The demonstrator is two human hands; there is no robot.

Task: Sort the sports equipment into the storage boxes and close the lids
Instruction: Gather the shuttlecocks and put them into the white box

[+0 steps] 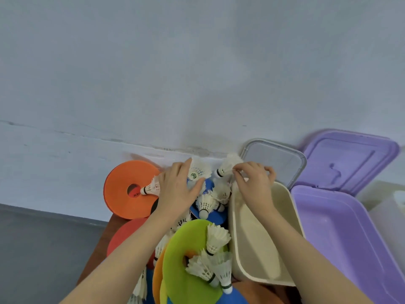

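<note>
White feathered shuttlecocks lie scattered among flat foam discs with centre holes, just left of an open cream plastic storage box. The right hand hangs over the far end of that box, its fingertips pinching the feathers of one shuttlecock with a black-banded cork pointing left. The left hand rests over the pile with fingers stretched forward, a shuttlecock with a green label lying between its fingers and thumb; whether it truly grips it I cannot tell. Another shuttlecock has its cork at the hole of an orange foam disc. A green foam disc nearer the person carries several more. To the right stands an open lilac plastic storage box, its lilac lid leaning against the wall beside a clear grey-rimmed lid.
</note>
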